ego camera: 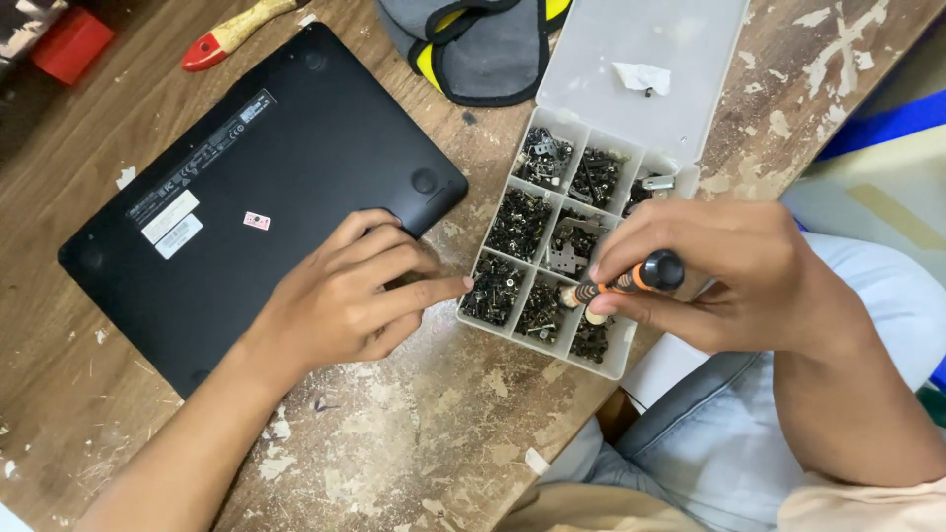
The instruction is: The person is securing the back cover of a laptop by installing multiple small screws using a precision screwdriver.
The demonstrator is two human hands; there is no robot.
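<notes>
You are holding a small precision screwdriver with a black and orange handle (631, 280) in your right hand (709, 271); the fingers are pinching it around the grip, and its round black cap is pointing to the right while the tip end is lying over the clear plastic compartment box full of small dark screws (552, 266). The tool is looking light and stiff, with a ribbed grip that should not be slipping, so taking it at the orange and black middle part, as you are doing, is giving good control.

Your left hand (345, 296) is resting partly on the flat black laptop turned bottom side up (246, 207), with the fingers loosely spread and the index finger stretching toward the left wall of the box, just beside it. I cannot tell if it is touching a screw.

The screws are tiny, hard and easy to scatter; they are better picked one at a time with the fingertips. The box is light, and its open lid is lying flat behind it, so it is probably sliding easily on the worn wooden surface (414, 433). The laptop is looking heavier and smooth.

A grey and yellow cloth item (473, 44) is lying near the box lid.
</notes>
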